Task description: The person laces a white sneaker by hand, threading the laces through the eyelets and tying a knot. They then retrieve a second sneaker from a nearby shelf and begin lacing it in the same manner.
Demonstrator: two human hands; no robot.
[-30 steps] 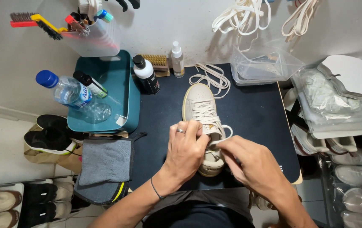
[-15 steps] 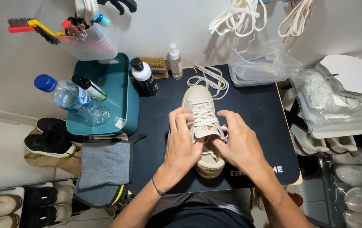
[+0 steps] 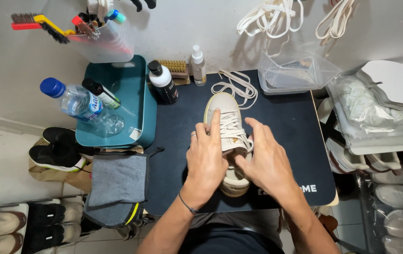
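We log a clear plastic water bottle (image 3: 81, 106) with a blue cap and a pale blue-and-white label, lying tilted on the teal box (image 3: 138, 101) at the surface's left end, with a small dark bottle (image 3: 100, 92) bearing a green-and-white label just beside it. A black bottle (image 3: 164, 83) with a white label stands upright at the surface's back edge, and a small clear spray bottle (image 3: 198, 66) with a white cap stands near it to the right. On the right, clear plastic bags (image 3: 375, 110) of pale contents lie stacked under grey card cut-outs (image 3: 392, 84), and a white printed mark (image 3: 305, 188) sits on the dark mat's near right corner.
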